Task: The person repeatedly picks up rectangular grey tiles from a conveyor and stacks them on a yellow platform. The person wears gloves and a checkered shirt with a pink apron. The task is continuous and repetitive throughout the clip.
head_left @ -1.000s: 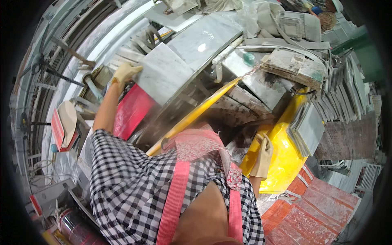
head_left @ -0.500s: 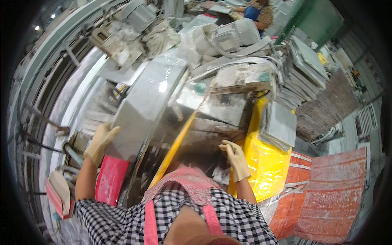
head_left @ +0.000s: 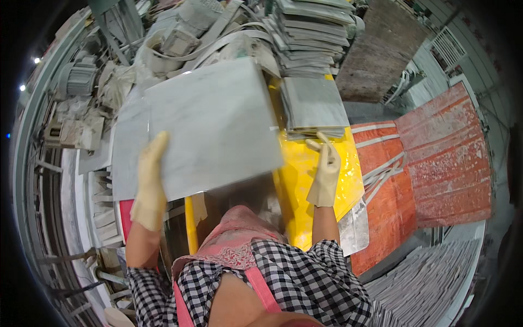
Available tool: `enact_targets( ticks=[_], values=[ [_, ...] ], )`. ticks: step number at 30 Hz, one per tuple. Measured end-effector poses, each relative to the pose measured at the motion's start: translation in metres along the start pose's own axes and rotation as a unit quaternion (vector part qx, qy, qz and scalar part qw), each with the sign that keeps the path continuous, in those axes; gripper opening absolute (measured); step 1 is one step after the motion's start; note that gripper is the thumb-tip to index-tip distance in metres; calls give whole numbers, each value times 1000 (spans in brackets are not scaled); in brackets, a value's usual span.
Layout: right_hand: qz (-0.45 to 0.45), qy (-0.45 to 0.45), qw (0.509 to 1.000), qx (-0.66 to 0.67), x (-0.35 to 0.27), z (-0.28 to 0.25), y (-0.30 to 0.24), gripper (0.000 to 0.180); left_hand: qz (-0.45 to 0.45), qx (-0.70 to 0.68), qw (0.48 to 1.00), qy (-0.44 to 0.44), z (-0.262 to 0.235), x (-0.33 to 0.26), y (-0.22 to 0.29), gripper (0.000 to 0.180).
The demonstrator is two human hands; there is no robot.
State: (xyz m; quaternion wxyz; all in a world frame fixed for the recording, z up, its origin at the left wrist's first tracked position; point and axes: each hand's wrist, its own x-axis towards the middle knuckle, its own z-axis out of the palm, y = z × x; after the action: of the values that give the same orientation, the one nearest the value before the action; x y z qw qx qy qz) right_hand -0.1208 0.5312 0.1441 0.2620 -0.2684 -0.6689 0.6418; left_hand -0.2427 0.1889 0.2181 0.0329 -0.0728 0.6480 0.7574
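My left hand (head_left: 148, 188), in a pale rubber glove, holds a large grey stone slab (head_left: 215, 125) by its left edge, lifted flat in front of me. A second grey slab (head_left: 122, 147) shows just behind and left of it. My right hand (head_left: 325, 171), also gloved, hovers open over the yellow surface (head_left: 316, 180), fingers pointing toward a low stack of grey tiles (head_left: 313, 106). It touches nothing that I can see.
Tall stacks of grey tiles (head_left: 316, 32) stand at the far side. Orange-red sheets (head_left: 436, 158) lie to the right. Machinery and debris (head_left: 81, 98) crowd the left. More stacked tiles (head_left: 436, 283) fill the lower right.
The slab has come up off the bench and now sits raised in my left hand. My right hand has moved off the slab to over the yellow surface.
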Motion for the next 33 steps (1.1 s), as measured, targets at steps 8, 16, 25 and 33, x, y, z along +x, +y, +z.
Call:
enact_targets(
  ticks=[8, 16, 25, 33],
  values=[
    [-48, 99, 978, 178, 74, -99, 44, 51, -217, -101, 920, -310, 237, 32, -77, 38],
    [-107, 24, 993, 45, 187, -95, 67, 57, -227, -131, 934, -242, 326, 113, -149, 37],
    [-58, 36, 992, -111, 218, -71, 86, 49, -199, 310, 842, -393, 313, 151, -122, 54],
    [-29, 12, 993, -114, 218, -68, 69, 45, 66, 505, 788, -347, 289, 119, -111, 83]
  ],
)
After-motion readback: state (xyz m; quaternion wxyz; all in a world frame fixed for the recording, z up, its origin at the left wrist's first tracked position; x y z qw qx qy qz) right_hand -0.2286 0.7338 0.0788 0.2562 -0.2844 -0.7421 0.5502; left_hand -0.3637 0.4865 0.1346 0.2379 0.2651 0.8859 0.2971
